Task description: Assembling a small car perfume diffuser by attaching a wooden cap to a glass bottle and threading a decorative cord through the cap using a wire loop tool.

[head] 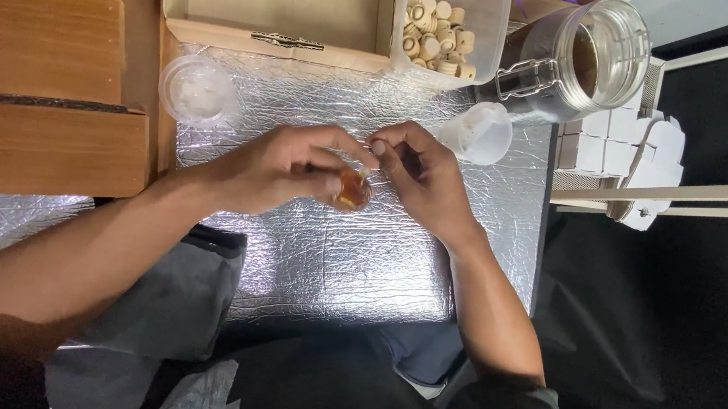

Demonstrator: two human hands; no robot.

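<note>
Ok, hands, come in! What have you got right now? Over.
Left hand shut on small amber jar. Right hand pinching at jar's top. White cup and big glass jar close by, nothing in the way.

Beyond my hands, an open brown cardboard box (276,9) sits at the far edge of the foil-covered desk (359,257), with clear little jars inside. Just right of the box stands a clear plastic tub (480,11) of pale corks. I see no labels, signs or screens.
</note>
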